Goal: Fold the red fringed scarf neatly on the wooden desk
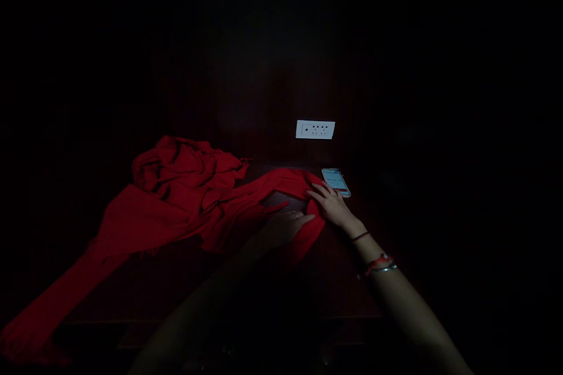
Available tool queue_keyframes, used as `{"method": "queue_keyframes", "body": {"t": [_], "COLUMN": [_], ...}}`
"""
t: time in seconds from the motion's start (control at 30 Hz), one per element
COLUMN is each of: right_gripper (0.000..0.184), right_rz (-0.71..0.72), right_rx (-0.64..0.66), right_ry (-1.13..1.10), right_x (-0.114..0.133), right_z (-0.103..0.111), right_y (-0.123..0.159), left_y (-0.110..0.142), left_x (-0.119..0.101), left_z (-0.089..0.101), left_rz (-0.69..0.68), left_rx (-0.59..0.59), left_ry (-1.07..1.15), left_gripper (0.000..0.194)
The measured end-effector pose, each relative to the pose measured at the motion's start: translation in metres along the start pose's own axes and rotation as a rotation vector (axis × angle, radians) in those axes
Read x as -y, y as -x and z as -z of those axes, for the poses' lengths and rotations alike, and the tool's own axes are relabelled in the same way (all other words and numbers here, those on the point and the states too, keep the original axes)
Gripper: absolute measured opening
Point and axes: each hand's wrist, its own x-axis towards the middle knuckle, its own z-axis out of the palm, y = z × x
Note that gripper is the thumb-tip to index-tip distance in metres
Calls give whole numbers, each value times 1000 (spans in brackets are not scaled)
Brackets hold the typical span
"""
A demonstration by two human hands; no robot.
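Note:
A long red scarf point(145, 217) with fringed ends lies loosely bunched on the dark tabletop, and one narrow end hangs toward the lower left. My left hand point(285, 228) is in dim light at the scarf's right part, closed on a fold of it with one finger stretched to the right; its other fingers are hard to see. Just to the right, my right hand point(333, 205) lies over the scarf's right end, its fingers stretched out and apart on the cloth. Bracelets circle my right wrist.
Right behind my right hand lies a phone point(336, 180) with a lit screen. A white socket plate point(315, 129) is set in the dark wall at the back. The front table edge point(220, 320) runs across below my hands. Darkness hides the surroundings.

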Motion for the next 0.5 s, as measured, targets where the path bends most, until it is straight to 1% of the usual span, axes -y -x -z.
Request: {"method": "queue_keyframes", "body": {"t": [0.07, 0.13, 0.2, 0.27, 0.33, 0.4, 0.47, 0.5], "right_gripper": [53, 42, 34, 29, 25, 20, 16, 15], "right_rz": [125, 186, 199, 205, 227, 243, 243, 211], "right_rx": [160, 291, 348, 343, 325, 303, 260, 223], "right_ry": [73, 131, 183, 226, 252, 249, 203, 155], "right_x": [-5, -14, -24, -34, -42, -48, -54, -57], "right_z": [13, 28, 44, 60, 74, 86, 97, 103], "right_y": [-14, -26, -34, -36, -35, -32, -30, -30], "left_y": [1, 3, 6, 7, 6, 2, -5, -9], "left_x": [-10, -14, -13, -10, -8, -12, -20, -26], "left_z": [8, 12, 12, 8, 5, 4, 9, 13], "left_rz": [-78, -116, -111, -81, -26, 48, 135, 165], "left_rx": [44, 54, 43, 23, -53, -185, -322, -363], "left_ry": [-72, -107, -96, -23, 140, 393, 679, 813], "left_gripper": [40, 41, 41, 40, 37, 31, 29, 30]}}
